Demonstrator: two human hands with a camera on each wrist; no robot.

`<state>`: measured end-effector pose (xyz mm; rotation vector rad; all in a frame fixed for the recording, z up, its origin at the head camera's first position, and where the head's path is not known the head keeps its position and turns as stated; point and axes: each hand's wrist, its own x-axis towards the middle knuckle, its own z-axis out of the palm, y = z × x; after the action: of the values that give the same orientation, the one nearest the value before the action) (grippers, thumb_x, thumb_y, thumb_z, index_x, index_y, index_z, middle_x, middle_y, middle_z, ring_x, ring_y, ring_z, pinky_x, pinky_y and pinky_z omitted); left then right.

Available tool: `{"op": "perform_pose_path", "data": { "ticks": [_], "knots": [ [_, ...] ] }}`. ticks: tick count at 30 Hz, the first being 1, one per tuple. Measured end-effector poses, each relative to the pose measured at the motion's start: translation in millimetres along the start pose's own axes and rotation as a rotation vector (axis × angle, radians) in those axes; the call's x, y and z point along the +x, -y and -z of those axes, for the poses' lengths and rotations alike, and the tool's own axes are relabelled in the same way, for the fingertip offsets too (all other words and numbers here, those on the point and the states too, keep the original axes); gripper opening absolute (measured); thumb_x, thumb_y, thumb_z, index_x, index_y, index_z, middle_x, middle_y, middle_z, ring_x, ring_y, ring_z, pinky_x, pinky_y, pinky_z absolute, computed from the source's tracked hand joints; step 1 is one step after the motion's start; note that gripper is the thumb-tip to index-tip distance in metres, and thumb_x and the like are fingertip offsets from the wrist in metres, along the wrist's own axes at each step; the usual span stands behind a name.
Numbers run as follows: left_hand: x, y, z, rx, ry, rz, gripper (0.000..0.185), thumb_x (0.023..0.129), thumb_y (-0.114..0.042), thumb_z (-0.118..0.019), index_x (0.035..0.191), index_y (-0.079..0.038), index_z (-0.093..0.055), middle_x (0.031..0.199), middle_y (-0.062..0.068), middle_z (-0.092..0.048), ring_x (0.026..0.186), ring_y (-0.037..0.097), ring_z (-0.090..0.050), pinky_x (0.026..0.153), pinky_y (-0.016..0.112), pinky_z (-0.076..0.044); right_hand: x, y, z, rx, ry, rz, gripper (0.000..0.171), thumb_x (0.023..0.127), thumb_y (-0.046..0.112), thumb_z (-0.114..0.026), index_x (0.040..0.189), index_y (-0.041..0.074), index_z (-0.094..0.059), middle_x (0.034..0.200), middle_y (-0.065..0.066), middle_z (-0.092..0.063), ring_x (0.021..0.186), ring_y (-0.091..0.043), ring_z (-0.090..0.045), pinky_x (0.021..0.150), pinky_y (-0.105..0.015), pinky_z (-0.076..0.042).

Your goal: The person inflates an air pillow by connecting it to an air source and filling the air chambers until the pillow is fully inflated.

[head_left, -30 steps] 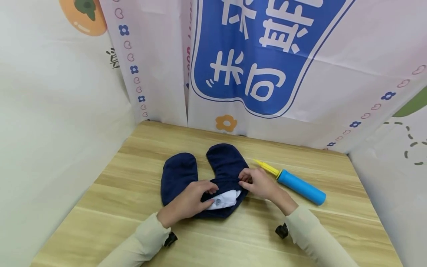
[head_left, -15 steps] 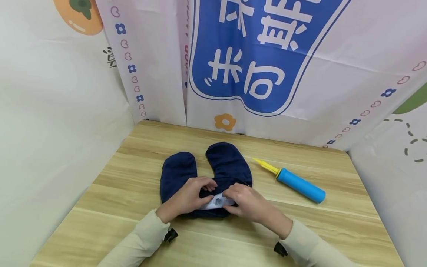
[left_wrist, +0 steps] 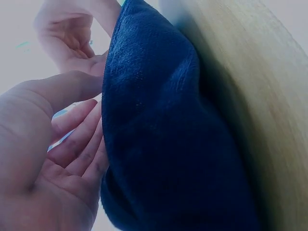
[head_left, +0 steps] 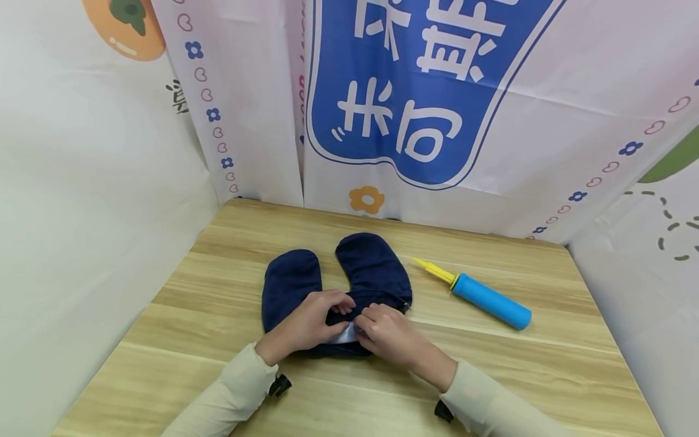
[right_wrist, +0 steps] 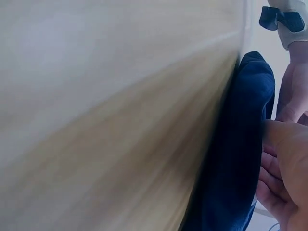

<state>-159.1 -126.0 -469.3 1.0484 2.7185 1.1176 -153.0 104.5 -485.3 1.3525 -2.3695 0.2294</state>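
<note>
Overhead, both hands point(head_left: 349, 325) pinch navy cover point(head_left: 371, 270); blue pump point(head_left: 490, 300) unseen by wrist views.

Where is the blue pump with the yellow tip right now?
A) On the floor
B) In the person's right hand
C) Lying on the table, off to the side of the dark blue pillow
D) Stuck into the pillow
C: the pump lies alone on the table, apart from the pillow, while both hands, left hand and right hand, work at the pillow's near edge.
</note>
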Motion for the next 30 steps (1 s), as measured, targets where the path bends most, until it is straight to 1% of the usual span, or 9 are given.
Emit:
{"op": "perform_pose_path", "data": {
  "ticks": [4, 7, 10, 12, 16, 19, 22, 26, 30],
  "knots": [
    [-1.1, -0.6, 0.8, 0.013, 0.015, -0.016, 0.031, 0.092, -0.008, -0.080, 0.121, -0.009, -0.071, 0.116, 0.003, -0.074, 0.101, 0.014, -0.070, 0.090, 0.030, -0.060, 0.7, -0.9, -0.1, 0.072, -0.002, -0.030, 0.017, 0.087, 0.020, -0.087, 0.096, 0.014, -0.074, 0.090, 0.004, -0.072, 0.081, -0.010, -0.064, 0.075, -0.025, -0.055],
    [-2.2, -1.2, 1.3, 0.035, 0.021, -0.029, 0.034, 0.090, -0.013, -0.083, 0.123, -0.010, -0.071, 0.117, 0.002, -0.074, 0.103, 0.013, -0.069, 0.091, 0.031, -0.060, 0.9, -3.2, 3.7, 0.182, -0.012, -0.064, 0.014, 0.087, 0.016, -0.086, 0.096, 0.014, -0.075, 0.091, 0.004, -0.073, 0.084, -0.009, -0.065, 0.078, -0.024, -0.057],
    [-3.3, -2.2, -0.6, 0.066, 0.007, -0.062, 0.036, 0.090, -0.020, -0.086, 0.121, -0.011, -0.072, 0.115, 0.001, -0.073, 0.101, 0.012, -0.068, 0.088, 0.029, -0.059, 2.1, -5.9, 9.6, 0.286, -0.031, -0.095, 0.012, 0.088, 0.013, -0.085, 0.096, 0.013, -0.076, 0.090, 0.005, -0.073, 0.084, -0.008, -0.066, 0.076, -0.021, -0.057],
    [-3.3, -3.2, -3.2, 0.085, -0.019, -0.086, 0.035, 0.090, -0.025, -0.087, 0.119, -0.013, -0.073, 0.113, 0.000, -0.073, 0.098, 0.011, -0.067, 0.083, 0.026, -0.058, 3.4, -7.8, 13.2, 0.348, -0.044, -0.112, 0.010, 0.089, 0.010, -0.084, 0.095, 0.013, -0.076, 0.090, 0.004, -0.074, 0.084, -0.007, -0.066, 0.075, -0.019, -0.056],
    [-2.8, -5.1, -9.9, 0.115, -0.103, -0.124, 0.031, 0.091, -0.030, -0.086, 0.115, -0.015, -0.075, 0.110, -0.002, -0.072, 0.092, 0.010, -0.066, 0.077, 0.023, -0.056, 6.7, -12.8, 18.1, 0.423, -0.076, -0.123, 0.009, 0.089, 0.009, -0.084, 0.095, 0.011, -0.077, 0.090, 0.002, -0.075, 0.081, -0.006, -0.067, 0.073, -0.016, -0.056],
    [-1.2, -5.1, -13.9, 0.141, -0.168, -0.135, 0.027, 0.092, -0.029, -0.084, 0.114, -0.015, -0.076, 0.109, -0.003, -0.072, 0.093, 0.010, -0.066, 0.078, 0.024, -0.057, 10.3, -17.1, 21.6, 0.443, -0.095, -0.118, 0.009, 0.089, 0.009, -0.084, 0.095, 0.011, -0.076, 0.090, 0.001, -0.076, 0.080, -0.007, -0.068, 0.072, -0.017, -0.056],
    [0.9, -4.4, -15.9, 0.137, -0.215, -0.135, 0.023, 0.093, -0.025, -0.083, 0.113, -0.014, -0.078, 0.110, -0.002, -0.073, 0.096, 0.010, -0.068, 0.082, 0.027, -0.060, 14.8, -21.6, 25.3, 0.456, -0.099, -0.115, 0.009, 0.090, 0.008, -0.083, 0.094, 0.011, -0.077, 0.089, 0.001, -0.075, 0.079, -0.007, -0.068, 0.071, -0.017, -0.057],
    [5.6, -2.7, -16.3, 0.085, -0.268, -0.129, 0.020, 0.093, -0.019, -0.083, 0.112, -0.012, -0.080, 0.109, -0.001, -0.075, 0.099, 0.012, -0.070, 0.086, 0.031, -0.062, 22.3, -28.2, 29.7, 0.475, -0.100, -0.119, 0.007, 0.091, 0.007, -0.082, 0.093, 0.011, -0.077, 0.087, 0.001, -0.075, 0.077, -0.007, -0.069, 0.070, -0.016, -0.056],
    [10.8, -1.1, -16.2, 0.003, -0.303, -0.098, 0.019, 0.092, -0.017, -0.084, 0.110, -0.011, -0.081, 0.107, 0.000, -0.076, 0.097, 0.012, -0.071, 0.085, 0.030, -0.062, 28.7, -33.8, 33.8, 0.519, -0.100, -0.137, 0.006, 0.091, 0.007, -0.082, 0.093, 0.011, -0.077, 0.086, 0.000, -0.076, 0.076, -0.005, -0.069, 0.069, -0.016, -0.057]
  ]
}}
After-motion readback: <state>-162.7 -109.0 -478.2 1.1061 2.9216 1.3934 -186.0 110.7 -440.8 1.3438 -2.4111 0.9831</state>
